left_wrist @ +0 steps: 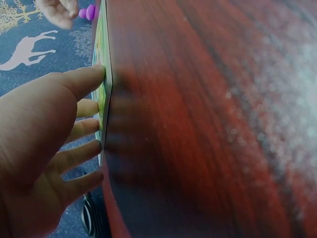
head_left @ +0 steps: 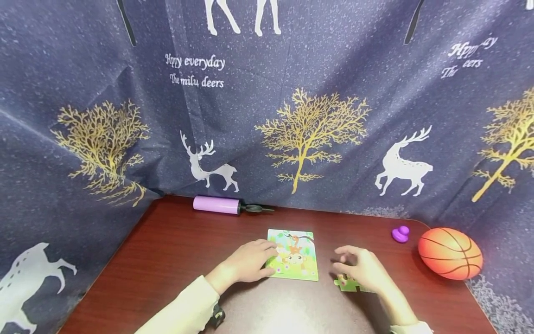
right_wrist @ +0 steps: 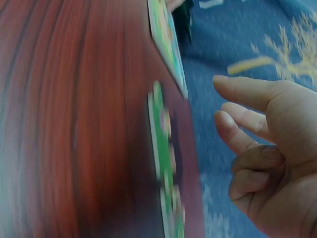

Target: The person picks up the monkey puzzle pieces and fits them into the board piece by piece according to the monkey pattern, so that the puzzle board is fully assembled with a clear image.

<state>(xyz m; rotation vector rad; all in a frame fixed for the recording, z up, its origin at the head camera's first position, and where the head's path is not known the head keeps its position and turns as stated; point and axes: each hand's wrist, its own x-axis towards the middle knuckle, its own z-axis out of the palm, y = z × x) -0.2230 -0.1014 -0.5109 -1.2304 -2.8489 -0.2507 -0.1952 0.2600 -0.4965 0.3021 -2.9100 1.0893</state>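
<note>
A square jigsaw board point(head_left: 297, 260) with a monkey picture lies flat on the table. My left hand point(head_left: 249, 262) rests at its left edge, fingers fairly straight; the left wrist view shows the thumb and fingertips touching the board point(left_wrist: 103, 89). To the right of the board, my right hand point(head_left: 364, 269) hovers over green-edged jigsaw pieces point(head_left: 347, 285) and partly hides them. In the right wrist view this hand point(right_wrist: 272, 153) has thumb and forefinger apart, other fingers curled loosely, nothing between them. The pieces point(right_wrist: 159, 134) lie on the table below it.
A purple hand pump point(head_left: 217, 205) with a black nozzle lies along the table's back edge. At the right stand a small purple rubber duck point(head_left: 401, 234) and an orange basketball point(head_left: 450, 253). A dark deer-patterned cloth point(head_left: 250, 111) hangs behind the brown table point(head_left: 167, 260).
</note>
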